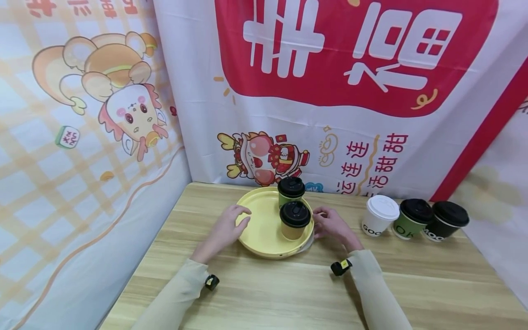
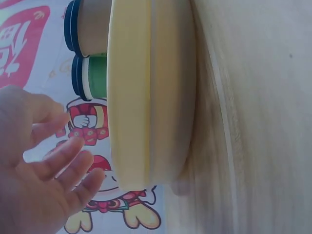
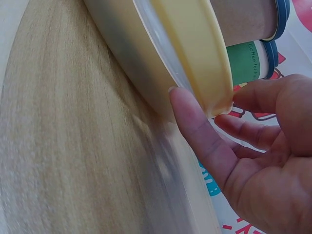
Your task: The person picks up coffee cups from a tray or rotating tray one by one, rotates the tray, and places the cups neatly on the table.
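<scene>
Right hand [image 1: 332, 224] is at the right edge of the yellow tray [image 1: 259, 229]: thumb alongside its outer wall, fingers bent by the rim; can't tell if it's actually pinching. Left hand [image 1: 231, 223] is spread, fingers apart and loosely bent, just off the tray's left side, holding nothing. Tray sits on the wood-look counter [image 1: 268, 293] between the two hands, toward the back edge; a pale band [image 3: 158, 39] shows along its outer wall in the right wrist view. Two lidded cups stand upright on the right part of the tray: tan cup [image 1: 292, 232] in front, green cup [image 1: 284, 200] behind it, black lids on both. Can't tell if they touch. Sleeves are light, small black device [image 1: 212, 282] at the left wrist, another [image 1: 340, 267] at the right. Well right of the tray, three more cups in a row on the counter: white cup [image 1: 379, 214] with white lid, "OK" cup [image 1: 405, 228] in green and black cup [image 1: 439, 229], both black-lidded. Printed backdrop [image 1: 198, 91] behind everything.
</scene>
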Action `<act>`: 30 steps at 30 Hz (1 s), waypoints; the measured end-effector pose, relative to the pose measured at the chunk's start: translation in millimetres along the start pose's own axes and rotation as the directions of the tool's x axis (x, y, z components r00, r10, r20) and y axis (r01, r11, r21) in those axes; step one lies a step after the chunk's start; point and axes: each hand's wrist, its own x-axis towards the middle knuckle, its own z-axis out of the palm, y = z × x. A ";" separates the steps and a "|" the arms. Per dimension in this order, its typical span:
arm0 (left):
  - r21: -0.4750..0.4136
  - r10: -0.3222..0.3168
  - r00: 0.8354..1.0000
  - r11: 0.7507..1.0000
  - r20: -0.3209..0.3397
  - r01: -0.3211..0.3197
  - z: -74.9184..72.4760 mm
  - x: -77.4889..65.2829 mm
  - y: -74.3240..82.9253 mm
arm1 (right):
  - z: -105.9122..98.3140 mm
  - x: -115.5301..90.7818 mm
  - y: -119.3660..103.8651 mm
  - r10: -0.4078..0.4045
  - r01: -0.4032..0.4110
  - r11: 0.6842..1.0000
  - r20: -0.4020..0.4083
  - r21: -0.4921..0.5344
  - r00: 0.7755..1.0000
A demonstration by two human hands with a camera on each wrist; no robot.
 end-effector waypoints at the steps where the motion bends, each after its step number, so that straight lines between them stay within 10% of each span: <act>1: -0.010 -0.020 1.000 1.000 -0.009 0.020 -0.2 0.9 -1.3 | 0.0 0.2 0.2 0.002 -0.002 1.000 0.000 0.004 1.000; 9: -0.067 -0.247 0.969 0.967 0.014 0.247 0.2 6.4 -5.2 | 0.3 -0.3 -0.8 0.000 0.000 1.000 0.005 -0.005 1.000; 23: -0.199 -0.435 0.900 0.884 -0.022 0.423 0.7 12.8 -26.1 | -0.6 -1.1 -2.8 0.006 -0.006 1.000 0.006 -0.016 1.000; 30: -0.172 -0.513 0.855 0.838 0.079 0.518 -0.5 20.2 -38.7 | -0.9 -1.2 -2.5 0.008 -0.008 1.000 0.001 -0.013 1.000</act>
